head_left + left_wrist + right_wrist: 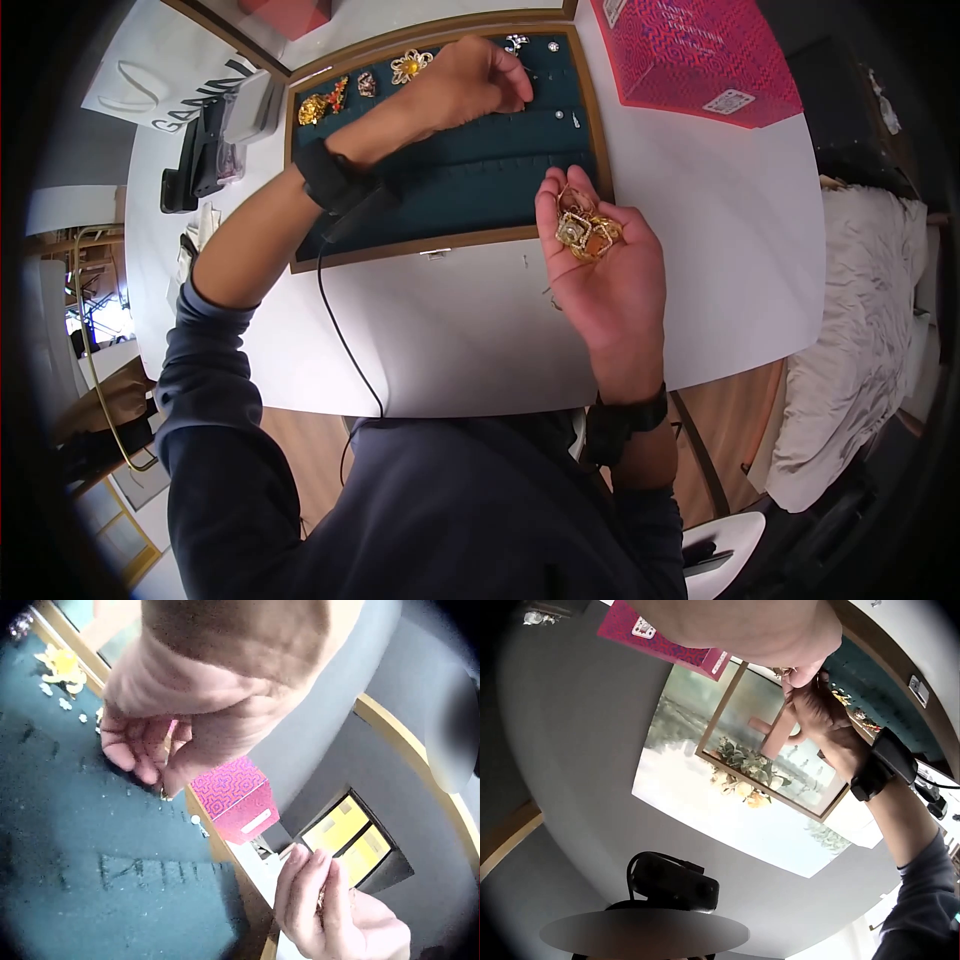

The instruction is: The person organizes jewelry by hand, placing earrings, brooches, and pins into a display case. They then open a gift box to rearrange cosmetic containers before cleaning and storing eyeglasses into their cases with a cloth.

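A wooden jewellery box [603, 150] with dark teal lining lies open on the white table. My left hand [465, 88] reaches over its back rows, and its thumb and fingertips pinch a small gold piece of jewellery [166, 794] right at the lining. Close to that hand sit a gold flower brooch [409, 67] and sparkling silver pieces [516, 44]; gold ornaments [312, 109] are at the back left. Palm up beside the box's front right corner, my right hand [608, 285] carries a small heap of gold jewellery [587, 232] on its cupped fingers.
A pink and purple patterned box [705, 60] stands at the back right. The jewellery box's framed glass lid [370, 25] is raised behind it. Dark and pale cases [250, 108] and a white lettered bag [150, 95] are at left. A black cable [335, 330] hangs from my left wrist.
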Demonstrator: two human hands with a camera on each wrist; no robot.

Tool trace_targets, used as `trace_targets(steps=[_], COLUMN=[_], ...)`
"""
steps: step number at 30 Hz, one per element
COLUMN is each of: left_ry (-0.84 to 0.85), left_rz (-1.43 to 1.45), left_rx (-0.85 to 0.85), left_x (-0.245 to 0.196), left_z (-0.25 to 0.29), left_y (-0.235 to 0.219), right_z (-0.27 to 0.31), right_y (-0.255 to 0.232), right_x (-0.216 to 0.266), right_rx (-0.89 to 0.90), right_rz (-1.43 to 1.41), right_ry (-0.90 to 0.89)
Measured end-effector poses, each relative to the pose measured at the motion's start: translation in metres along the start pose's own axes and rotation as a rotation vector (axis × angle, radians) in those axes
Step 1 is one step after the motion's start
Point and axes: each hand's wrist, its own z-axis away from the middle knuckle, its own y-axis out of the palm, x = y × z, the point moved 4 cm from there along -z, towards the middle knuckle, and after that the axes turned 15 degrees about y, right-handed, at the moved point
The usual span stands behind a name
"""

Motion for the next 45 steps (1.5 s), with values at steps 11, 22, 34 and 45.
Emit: trace_targets(steps=[11, 22, 34, 45], left_ry=[0.106, 0.365, 0.356, 0.451], left_rz=[0.424, -0.348, -0.432, -0.160], left_rx=[0.112, 0.053, -0.243, 0.234], left_x=[-0.091, -0.036, -0.039, -0.122], left_z=[0.022, -0.020, -0.030, -0.078], left_y=[0.014, 0.044, 0.021, 0.103], right_z=[-0.013, 0.011, 0.017, 0.029], right_y=[0.004, -0.008, 0.007, -0.016], right_x=[-0.005, -0.004, 0.033, 0.080], right_rx=[-0.013, -0.130, -0.003, -0.100], right_rz=[0.044, 0.086, 0.083, 0.020], right_ry=[-0.018, -0.051, -0.133, -0.328])
